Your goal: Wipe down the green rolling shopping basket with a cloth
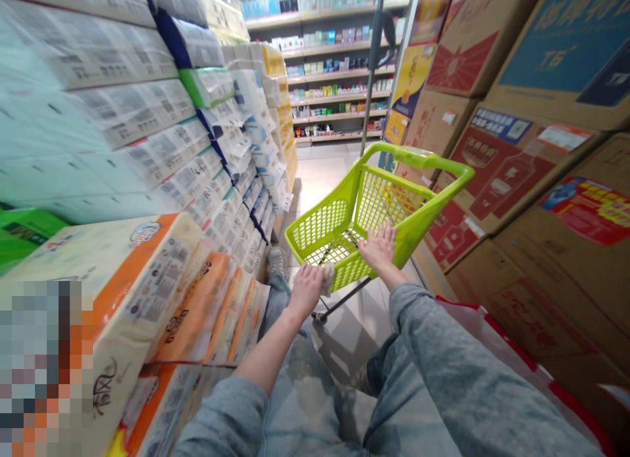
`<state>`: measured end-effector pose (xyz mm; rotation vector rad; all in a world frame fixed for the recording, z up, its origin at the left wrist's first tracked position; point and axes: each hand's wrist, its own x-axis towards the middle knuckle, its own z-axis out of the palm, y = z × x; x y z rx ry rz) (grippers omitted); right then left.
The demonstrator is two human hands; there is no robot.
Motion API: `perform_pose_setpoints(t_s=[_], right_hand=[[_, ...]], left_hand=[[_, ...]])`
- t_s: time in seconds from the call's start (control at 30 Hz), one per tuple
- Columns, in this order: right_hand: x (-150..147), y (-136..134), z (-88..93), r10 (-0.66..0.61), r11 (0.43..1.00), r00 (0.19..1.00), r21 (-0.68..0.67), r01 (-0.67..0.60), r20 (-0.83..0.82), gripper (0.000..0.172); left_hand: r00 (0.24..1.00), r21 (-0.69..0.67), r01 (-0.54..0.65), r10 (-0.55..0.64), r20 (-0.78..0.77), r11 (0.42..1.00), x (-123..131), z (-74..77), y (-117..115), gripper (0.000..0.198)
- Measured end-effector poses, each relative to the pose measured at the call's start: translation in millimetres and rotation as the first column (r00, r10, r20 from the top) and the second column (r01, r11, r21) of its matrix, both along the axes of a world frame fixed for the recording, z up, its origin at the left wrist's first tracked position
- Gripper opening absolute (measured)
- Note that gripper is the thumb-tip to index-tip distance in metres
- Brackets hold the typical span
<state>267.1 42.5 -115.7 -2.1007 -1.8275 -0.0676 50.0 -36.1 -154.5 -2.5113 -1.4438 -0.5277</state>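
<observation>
A lime-green shopping cart (319,224) with a perforated basket stands in front of me, its looped handle at the far right. My left hand (306,290) is at the basket's near left corner, fingers curled over a crumpled whitish cloth or tissue (328,278) pressed against the rim. Part of that cloth is hidden by the fingers. Farther right, my right hand (380,248) grips the basket's near side, fingers reaching over the rim. Inside the basket I make out only the lattice. One dark wheel (319,318) shows below the left hand.
Packs of tissue paper (197,299) are stacked high on the left. Cardboard cartons (497,161) wall the right side, with a red-edged white bag (512,352) below. A thin grey pole (369,96) rises behind the cart. Shelves of small goods (339,69) close the aisle's far end.
</observation>
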Motion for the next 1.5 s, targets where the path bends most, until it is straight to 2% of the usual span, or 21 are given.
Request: perform_pose_setpoints(t_s=[0.3,0.47,0.57,0.7,0.83,0.93,1.03,1.23,1.5], right_hand=[[-14,-31,-4.0,-0.069,0.996,0.973,0.043,0.08,-0.219,0.053],[-5,-39,-4.5,-0.115,0.99,0.963,0.051,0.131,-0.243,0.052],[4,-40,-5.4,-0.088,0.994,0.971,0.047,0.1,-0.221,0.051],[11,-41,-6.9,0.006,1.0,0.978,0.014,-0.003,-0.208,0.055],[12,-41,-9.2,0.039,0.999,0.978,0.002,-0.04,-0.207,0.055],[12,-41,-10.5,0.052,0.998,0.978,-0.006,-0.055,-0.201,0.055],[13,-41,-10.0,0.044,0.999,0.982,-0.012,-0.047,-0.184,0.054],[22,-37,-9.5,-0.028,0.999,0.988,-0.036,0.023,-0.15,0.048],[33,-33,-14.4,0.031,1.0,0.986,0.006,-0.03,-0.161,0.044]], left_hand=[[0.999,0.007,-0.043,0.043,0.026,0.999,53,-3.2,-32,0.016],[0.998,0.0,-0.031,0.031,0.046,1.0,74,-6.4,-46,0.021],[0.999,0.001,0.039,-0.039,0.003,0.999,71,-6.8,-48,0.025],[0.977,-0.018,0.18,-0.181,-0.112,0.983,42,1.2,-37,0.026],[0.978,-0.012,0.141,-0.141,-0.153,0.99,1,16.6,-15,0.016],[0.982,-0.004,0.1,-0.1,-0.161,0.995,-14,21.9,-6,0.013],[0.984,0.018,0.068,-0.064,-0.169,0.998,-11,18.3,-5,0.011],[0.985,0.009,0.066,-0.064,-0.159,0.998,14,11.7,-17,0.01],[0.986,-0.097,0.016,-0.032,-0.163,0.995,40,14.8,-38,0.014]])
